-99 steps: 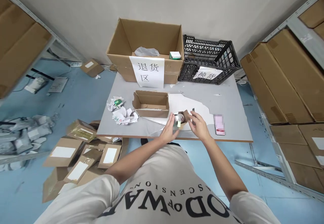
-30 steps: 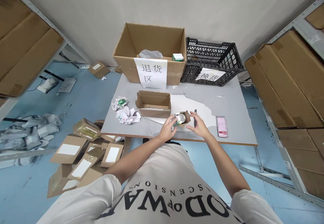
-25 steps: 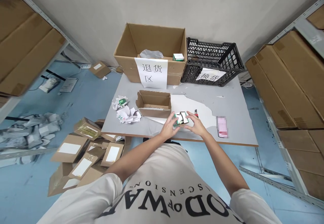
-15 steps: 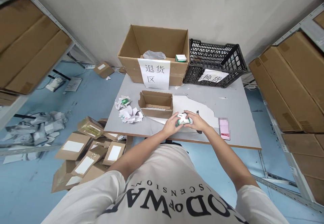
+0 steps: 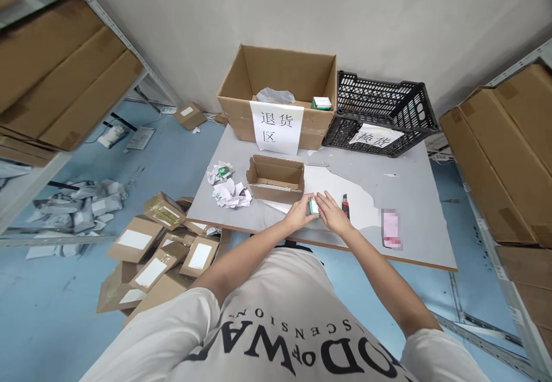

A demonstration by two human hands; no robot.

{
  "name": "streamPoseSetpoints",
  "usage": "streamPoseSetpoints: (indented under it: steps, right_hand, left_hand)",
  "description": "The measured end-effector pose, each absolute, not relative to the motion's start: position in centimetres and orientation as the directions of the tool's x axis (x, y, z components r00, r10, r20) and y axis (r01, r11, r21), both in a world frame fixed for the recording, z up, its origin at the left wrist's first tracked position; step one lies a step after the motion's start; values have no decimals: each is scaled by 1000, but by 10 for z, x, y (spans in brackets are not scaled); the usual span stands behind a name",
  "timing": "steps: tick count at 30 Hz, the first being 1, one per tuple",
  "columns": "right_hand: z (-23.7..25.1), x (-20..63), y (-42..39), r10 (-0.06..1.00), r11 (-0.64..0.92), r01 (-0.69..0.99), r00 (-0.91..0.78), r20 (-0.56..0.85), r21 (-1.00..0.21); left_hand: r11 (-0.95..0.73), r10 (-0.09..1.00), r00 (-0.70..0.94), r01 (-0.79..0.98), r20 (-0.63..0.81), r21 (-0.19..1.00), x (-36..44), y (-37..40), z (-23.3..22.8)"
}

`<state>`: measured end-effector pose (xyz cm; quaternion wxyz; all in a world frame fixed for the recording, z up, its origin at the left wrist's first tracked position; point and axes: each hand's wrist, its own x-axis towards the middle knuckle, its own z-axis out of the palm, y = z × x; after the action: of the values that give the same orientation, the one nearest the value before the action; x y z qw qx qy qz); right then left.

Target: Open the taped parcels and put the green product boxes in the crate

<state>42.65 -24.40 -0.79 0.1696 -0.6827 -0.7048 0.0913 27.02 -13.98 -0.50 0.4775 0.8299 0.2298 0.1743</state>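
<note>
Packet (image 5: 314, 207), small, green and white, sits low over the near part of the table (image 5: 414, 198), pressed between both hands. Left hand (image 5: 299, 214) cups it from the left, fingers curled against its side; right hand (image 5: 331, 213) lies on its right side with fingers stretched flat toward it, so the two hands meet around the packet with only a sliver of it showing. Whether the packet rests on the table or is lifted just clear cannot be told.

Just right of the right hand lies a knife (image 5: 345, 202) with a red and black handle, on a white sheet (image 5: 366, 203) that covers the middle of the table. Further right, near the front edge, is a pink blurred item (image 5: 391, 236). Just behind the left hand stands an open tray box (image 5: 276, 179), empty as far as can be seen, and to its left a heap of crumpled paper (image 5: 228, 189).

At the far edge stands a big carton (image 5: 280, 91) with a paper sign on its front; inside are a plastic bag and a small green and white box (image 5: 322, 103). Beside it on the right is a black crate (image 5: 382, 111), also labelled.

On the floor left of the table lies a pile of parcels (image 5: 150, 249), with grey bags (image 5: 81, 206) further left. Shelves on both sides hold large cartons.
</note>
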Motion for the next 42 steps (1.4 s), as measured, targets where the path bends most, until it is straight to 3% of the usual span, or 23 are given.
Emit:
streamPoseSetpoints:
  steps: [4,8,17,24,28,33,36,42]
  right_hand:
    - [-15,423,-244,993,96,964,-74,97,-248]
    - [-11,430,-243,989,145,967,-143,24,-211]
    - [0,438,-244,982,166,958,-183,-49,-235]
    - [2,436,-240,982,174,938,-188,-20,-299]
    - [1,442,-238,984,164,933,-178,-14,-321]
    - [7,460,-235,997,79,920,-69,42,-385]
    - [16,478,-230,994,3,918,41,100,-397]
    - [29,528,-209,928,-246,892,330,173,-379]
  left_hand:
    - [-457,517,855,226,50,860,265,-136,-6]
    - [-481,459,887,209,41,851,263,-129,-5]
    - [-610,260,963,114,63,784,256,-123,-1]
    - [-711,222,963,52,153,701,206,-113,21]
    - [-827,290,933,133,212,547,166,-82,36]
    - [-828,530,823,450,204,335,136,-39,37]
    - [-780,611,774,553,166,292,131,-27,31]
    - [-738,657,745,601,121,306,129,-26,18]
